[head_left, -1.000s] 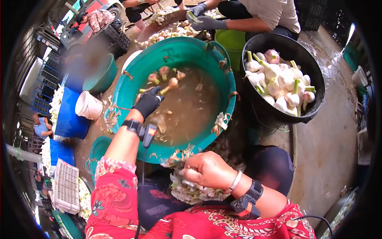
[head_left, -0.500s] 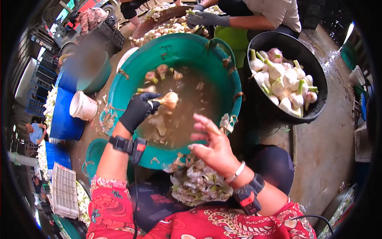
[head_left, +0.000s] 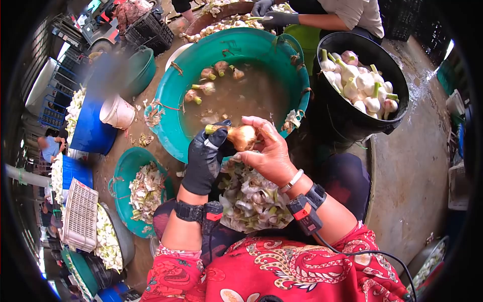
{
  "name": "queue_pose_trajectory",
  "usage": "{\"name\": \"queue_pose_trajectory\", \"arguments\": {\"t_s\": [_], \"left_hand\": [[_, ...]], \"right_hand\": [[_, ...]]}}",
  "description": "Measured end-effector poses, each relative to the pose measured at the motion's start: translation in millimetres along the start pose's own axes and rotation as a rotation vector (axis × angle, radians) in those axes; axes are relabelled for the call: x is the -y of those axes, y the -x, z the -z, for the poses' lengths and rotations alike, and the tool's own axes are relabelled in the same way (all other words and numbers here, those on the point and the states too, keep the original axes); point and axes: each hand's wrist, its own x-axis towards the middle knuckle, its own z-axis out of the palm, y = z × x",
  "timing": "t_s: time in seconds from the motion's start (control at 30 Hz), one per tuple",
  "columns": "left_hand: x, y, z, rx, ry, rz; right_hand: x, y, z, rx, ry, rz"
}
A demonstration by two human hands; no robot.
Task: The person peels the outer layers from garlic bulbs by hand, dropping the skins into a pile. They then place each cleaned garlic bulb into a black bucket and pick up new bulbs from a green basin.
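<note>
Both hands are on one muddy garlic bulb (head_left: 243, 137) right now, held up over the near rim of the big green basin (head_left: 173, 132). Left hand (head_left: 206, 160), in a black glove, has its grip clamped on the stalk end, green stub poking out to the left. Bare right hand (head_left: 269, 153) is wrapped around the other side of the bulb, fingers closed on it from above.

Under the hands there's a heap of peels (head_left: 249, 194) on the person's lap. The basin is full of brown water with a few unwashed bulbs (head_left: 209, 83) floating at the far side. To the right sits a black tub (head_left: 390, 75) piled with clean white garlic (head_left: 359, 85). A smaller green bowl (head_left: 121, 189) of peels sits on the left. Across the basin another person's gloved hands (head_left: 274, 15) are busy over a separate pile.
</note>
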Motion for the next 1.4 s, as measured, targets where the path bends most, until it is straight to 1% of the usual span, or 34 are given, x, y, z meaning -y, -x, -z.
{"name": "queue_pose_trajectory", "arguments": {"t_s": [0.07, 0.13, 0.2, 0.3, 0.33, 0.37, 0.4, 0.43, 0.47, 0.5, 0.53, 0.6, 0.67, 0.73, 0.8, 0.83, 0.87, 0.93, 0.97, 1.0, 1.07, 1.1, 1.17, 1.3, 1.37, 1.4], "left_hand": [[2.6, 0.8, -6.0, -0.049, -0.054, -0.009], [0.9, 2.3, -6.0, -0.047, -0.064, 0.018], [-1.9, 3.0, -5.2, -0.048, -0.075, 0.037], [-2.8, 5.5, -7.9, -0.038, -0.073, 0.053], [-2.5, 7.2, -9.1, 0.008, -0.084, 0.012], [-2.3, 8.4, -10.0, 0.055, -0.095, -0.03], [-1.7, 9.1, -10.7, 0.056, -0.097, -0.029], [-1.2, 9.9, -12.1, 0.061, -0.289, -0.097], [-1.9, 9.4, -15.9, 0.068, -0.479, -0.168], [-4.8, 8.3, -20.7, -0.005, -0.084, 0.034], [-5.2, 7.0, -19.9, -0.003, -0.083, 0.032], [-6.3, 7.0, -14.6, 0.094, -0.44, -0.155], [-7.3, 5.9, -19.9, 0.073, -0.396, -0.153], [-8.8, 3.4, -22.4, 0.051, -0.35, -0.152], [-9.6, 1.5, -22.5, 0.012, -0.245, 0.009], [-11.9, 4.4, -22.4, 0.058, -0.492, -0.089], [-8.2, 3.8, -21.9, 0.062, -0.491, -0.087], [0.2, 2.7, -18.8, 0.035, -0.026, -0.007], [-0.4, 4.0, -16.9, 0.066, -0.144, -0.061], [-1.0, 4.4, -17.3, 0.065, -0.145, -0.062], [-1.8, 4.9, -19.5, 0.037, -0.049, -0.009], [-1.5, 4.7, -18.8, 0.038, -0.048, -0.01], [-0.3, 4.6, -16.6, 0.092, -0.496, -0.207], [0.8, 7.7, -14.8, 0.059, -0.487, -0.135], [-5.9, 7.1, -7.0, 0.004, -0.513, 0.003], [-6.7, 5.8, -5.2, 0.002, -0.514, 0.004]], "right_hand": [[4.2, 0.9, 1.0, -0.007, -0.006, -0.036], [5.1, 3.8, 2.4, -0.016, -0.014, -0.075], [3.3, 4.9, 3.1, 0.038, -0.147, -0.181], [10.5, 5.8, 8.9, 0.045, -0.075, -0.176], [11.9, 4.6, 10.8, 0.042, -0.076, -0.176], [13.1, 1.9, 12.4, -0.009, -0.261, -0.252], [15.2, 0.0, 13.6, -0.06, -0.448, -0.327], [20.1, 0.1, 16.8, -0.032, -0.356, -0.304], [19.9, 0.1, 17.6, -0.034, -0.355, -0.301], [19.0, -0.7, 18.4, -0.048, -0.394, -0.333], [18.5, -1.4, 19.1, -0.061, -0.434, -0.365], [18.2, -1.8, 20.5, -0.058, -0.395, -0.342], [16.1, -0.9, 19.2, -0.052, -0.356, -0.321], [10.7, 1.4, 15.2, -0.048, -0.403, -0.281], [11.6, 3.6, 15.6, -0.043, -0.402, -0.292], [12.5, 4.2, 16.9, -0.04, -0.401, -0.299], [14.3, 3.2, 19.1, -0.044, -0.399, -0.299], [17.7, 0.3, 23.4, -0.033, -0.727, -0.545], [14.8, 0.6, 23.6, -0.006, -0.71, -0.519], [12.8, 0.9, 21.4, -0.005, -0.71, -0.519], [11.1, 1.3, 16.8, -0.098, -0.595, -0.393], [12.2, 1.3, 16.5, -0.098, -0.594, -0.393], [14.9, 1.9, 16.3, -0.079, -0.598, -0.397], [8.6, 5.5, 19.3, -0.034, -0.627, -0.411], [8.7, -4.1, 29.5, 0.318, -0.965, -0.678], [12.8, -3.7, 31.5, 0.279, -0.969, -0.851]]}}
